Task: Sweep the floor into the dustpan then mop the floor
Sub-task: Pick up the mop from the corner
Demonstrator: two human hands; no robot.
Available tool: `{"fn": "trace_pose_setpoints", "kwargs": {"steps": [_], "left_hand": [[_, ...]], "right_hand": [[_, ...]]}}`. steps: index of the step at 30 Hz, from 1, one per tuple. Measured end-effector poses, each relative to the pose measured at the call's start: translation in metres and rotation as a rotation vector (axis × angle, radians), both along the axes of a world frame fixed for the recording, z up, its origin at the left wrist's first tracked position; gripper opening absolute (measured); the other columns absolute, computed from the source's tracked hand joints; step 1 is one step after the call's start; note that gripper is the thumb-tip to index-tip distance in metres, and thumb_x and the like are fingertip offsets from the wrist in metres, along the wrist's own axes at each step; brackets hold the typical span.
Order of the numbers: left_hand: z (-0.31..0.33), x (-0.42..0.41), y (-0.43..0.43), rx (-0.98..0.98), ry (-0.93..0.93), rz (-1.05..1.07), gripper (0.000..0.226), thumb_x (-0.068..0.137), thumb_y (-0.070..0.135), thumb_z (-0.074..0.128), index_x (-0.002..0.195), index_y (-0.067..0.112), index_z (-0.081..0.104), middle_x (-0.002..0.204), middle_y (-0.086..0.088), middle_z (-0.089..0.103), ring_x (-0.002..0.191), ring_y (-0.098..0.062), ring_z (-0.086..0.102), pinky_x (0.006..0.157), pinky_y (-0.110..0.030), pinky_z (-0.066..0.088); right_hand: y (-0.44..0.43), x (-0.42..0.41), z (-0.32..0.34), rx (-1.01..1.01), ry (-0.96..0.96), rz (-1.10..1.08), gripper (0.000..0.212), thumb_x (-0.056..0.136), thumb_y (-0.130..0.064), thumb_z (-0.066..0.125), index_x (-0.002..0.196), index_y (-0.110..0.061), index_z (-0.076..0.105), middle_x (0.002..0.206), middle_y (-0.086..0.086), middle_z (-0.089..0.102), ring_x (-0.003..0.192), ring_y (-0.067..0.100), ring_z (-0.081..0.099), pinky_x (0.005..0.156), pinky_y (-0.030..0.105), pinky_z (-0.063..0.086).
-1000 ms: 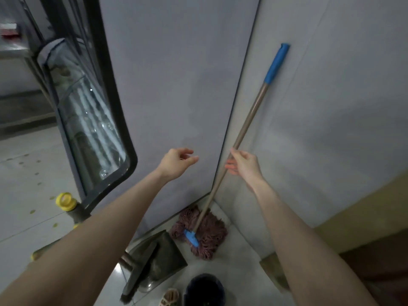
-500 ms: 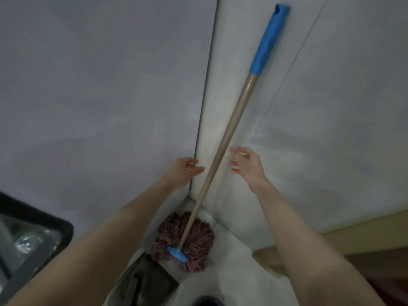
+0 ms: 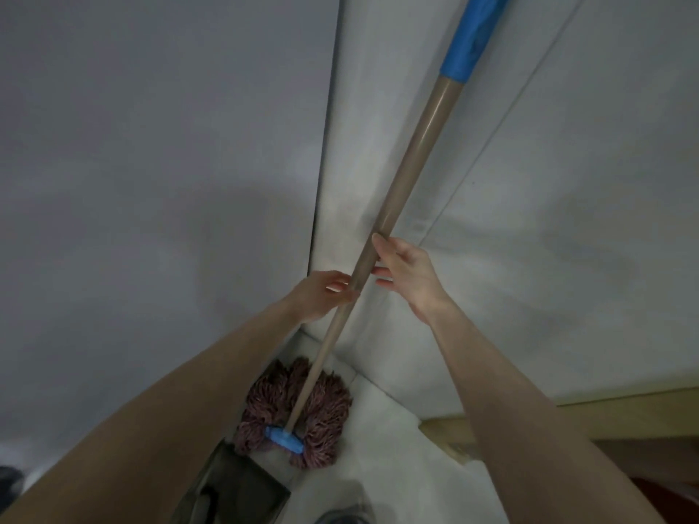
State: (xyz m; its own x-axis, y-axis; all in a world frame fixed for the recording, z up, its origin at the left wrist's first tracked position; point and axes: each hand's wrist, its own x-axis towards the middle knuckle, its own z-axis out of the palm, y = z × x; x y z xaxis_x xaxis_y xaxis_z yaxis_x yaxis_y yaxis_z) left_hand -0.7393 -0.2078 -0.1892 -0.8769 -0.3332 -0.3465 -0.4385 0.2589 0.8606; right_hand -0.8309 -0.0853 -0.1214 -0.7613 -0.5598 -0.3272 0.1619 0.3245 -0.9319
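**Now taking up the mop from the corner**

I read this as the start of the mopping half. The mop handle [image 3: 408, 160] leans in the wall corner [image 3: 321, 183], running from its blue grip [image 3: 469, 35] at one o'clock down to the mop head [image 3: 302, 410] on the floor [image 3: 386, 459] at six. The dustpan [image 3: 242, 493] lies just beside the head at seven. My right hand [image 3: 408, 270] is mostly open and holds nothing, with the thumb tip against the handle and the fingers straight beside it. My left hand [image 3: 321, 293] touches the handle just below, fingers curled; I cannot tell whether it has closed. Next, I judge, both hands must wrap the handle firmly and lift the head clear of the dustpan.
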Motion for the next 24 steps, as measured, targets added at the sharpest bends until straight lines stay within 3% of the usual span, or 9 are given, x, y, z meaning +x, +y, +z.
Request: {"fn": "trace_pose_setpoints", "kwargs": {"steps": [5,9,12,17,24], "left_hand": [[0.004,0.003,0.004,0.030,0.029,-0.020,0.030,0.089,0.021,0.066,0.116,0.010,0.065,0.112,-0.008,0.068,0.097,-0.015,0.062,0.094,-0.030,0.048],[0.022,0.008,0.014,-0.003,0.062,-0.032,0.025,0.091,0.022,0.063,0.114,0.013,0.066,0.100,0.001,0.067,0.081,-0.005,0.060,0.066,-0.007,0.044],[0.051,0.008,0.020,-0.026,0.114,-0.018,0.018,0.091,0.022,0.063,0.106,0.015,0.067,0.086,0.003,0.064,0.068,-0.001,0.054,0.063,-0.014,0.043],[0.126,0.016,0.031,-0.037,0.213,-0.024,0.018,0.091,0.014,0.063,0.102,0.000,0.065,0.080,-0.011,0.056,0.069,-0.017,0.049,0.053,-0.011,0.038],[0.231,0.035,0.065,-0.087,0.373,0.045,0.011,0.092,0.017,0.062,0.099,0.010,0.064,0.086,-0.012,0.059,0.082,-0.018,0.054,0.066,-0.022,0.045]], "right_hand": [[0.006,0.004,0.012,-0.039,0.010,-0.023,0.020,0.094,-0.033,0.058,0.093,-0.013,0.063,0.084,0.004,0.063,0.081,0.026,0.062,0.087,0.041,0.053],[0.015,0.008,0.038,-0.070,0.072,0.005,0.020,0.093,-0.033,0.059,0.088,-0.013,0.064,0.080,0.003,0.066,0.074,0.025,0.066,0.077,0.035,0.057],[0.022,0.008,0.070,-0.099,0.116,0.021,0.021,0.093,-0.033,0.060,0.086,-0.014,0.064,0.074,0.000,0.070,0.066,0.020,0.069,0.067,0.030,0.060],[0.037,0.016,0.140,-0.198,0.173,0.044,0.020,0.093,-0.031,0.061,0.083,-0.014,0.066,0.070,-0.003,0.069,0.060,0.015,0.070,0.062,0.030,0.060],[0.064,0.031,0.244,-0.298,0.292,0.120,0.022,0.092,-0.033,0.062,0.082,-0.014,0.065,0.068,-0.002,0.067,0.058,0.017,0.069,0.058,0.030,0.059]]}}
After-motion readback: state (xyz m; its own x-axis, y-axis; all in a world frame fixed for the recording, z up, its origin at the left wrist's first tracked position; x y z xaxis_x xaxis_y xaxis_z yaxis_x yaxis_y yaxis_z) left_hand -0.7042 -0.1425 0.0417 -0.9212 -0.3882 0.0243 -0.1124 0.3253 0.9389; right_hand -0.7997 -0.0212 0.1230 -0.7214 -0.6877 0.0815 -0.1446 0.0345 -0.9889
